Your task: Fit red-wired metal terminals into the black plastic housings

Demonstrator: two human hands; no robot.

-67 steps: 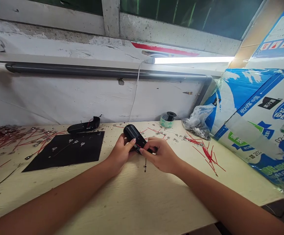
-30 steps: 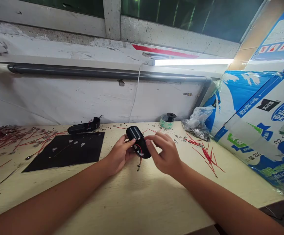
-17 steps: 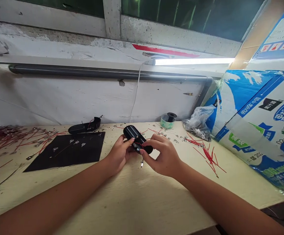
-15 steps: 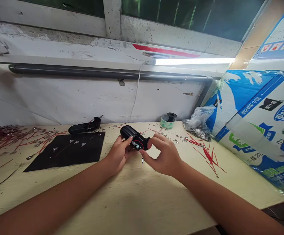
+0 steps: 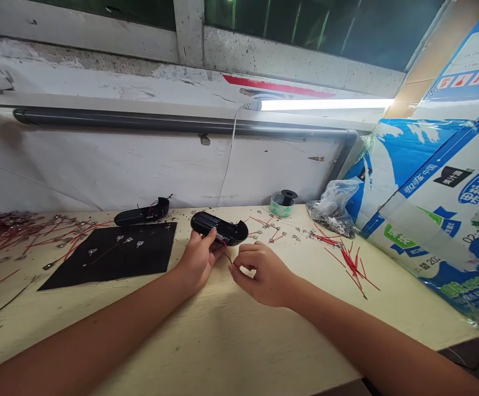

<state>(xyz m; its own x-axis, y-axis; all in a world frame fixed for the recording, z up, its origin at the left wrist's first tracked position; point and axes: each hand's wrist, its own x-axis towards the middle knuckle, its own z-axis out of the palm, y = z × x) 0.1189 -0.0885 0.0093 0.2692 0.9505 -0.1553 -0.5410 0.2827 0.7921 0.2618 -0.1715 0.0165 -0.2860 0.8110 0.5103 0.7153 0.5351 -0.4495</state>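
Note:
My left hand [image 5: 200, 256] is closed around the lower left side of a black plastic housing [image 5: 218, 228], a long shell with a hooked right end, held above the table. A thin red wire [image 5: 226, 250] comes out of the housing and runs down to my right hand [image 5: 262, 275]. The right fingertips are pinched together at the wire's end, just below and right of the shell. Whatever else sits between those fingertips is hidden. A second black housing [image 5: 142, 213] lies at the back of the table, behind a black mat [image 5: 119, 256].
Small metal pieces lie on the mat. Red wires [image 5: 353, 264] are scattered at right, with more heaped at far left. A tape roll [image 5: 281, 204], a black spool [image 5: 289, 194] and a plastic bag [image 5: 334, 206] stand at the back. Large cartons [image 5: 437, 203] flank the right side.
The right fingers have left the housing's hooked end and moved down, drawing the wire out of the shell. The housing has shifted slightly left and tipped in my left hand.

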